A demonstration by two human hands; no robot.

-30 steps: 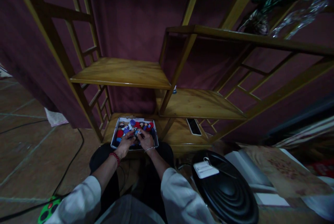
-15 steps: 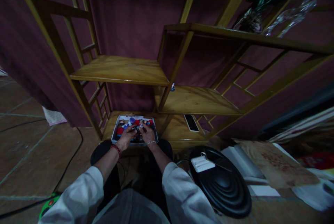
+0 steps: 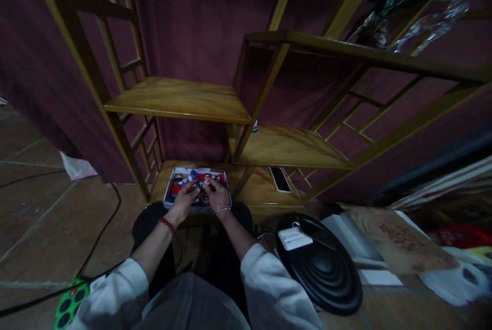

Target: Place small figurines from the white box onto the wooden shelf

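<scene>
A shallow white box (image 3: 168, 198) filled with small red, blue, white and dark figures sits on the lowest wooden shelf (image 3: 253, 192). Over its left half is my left hand (image 3: 184, 201), a red bead bracelet on the wrist, its fingers bent towards the middle of the box. My right hand (image 3: 217, 196), with a silvery bracelet, reaches over the right half, fingers curled among the figures. The fingertips of both hands are close together. Whatever lies between them is too small and dark to make out.
A phone (image 3: 280, 180) lies right of the box. One small figurine (image 3: 254, 126) stands on the middle shelf (image 3: 295, 148). On the right is a black ribbed base (image 3: 323, 268) bearing a white item (image 3: 294, 238). Cables and a green power strip (image 3: 72, 302) are at lower left.
The view has shifted slightly. My left hand has drawn a little back and left, and its fingers have moved over the figures; my right hand's fingers have curled more.
</scene>
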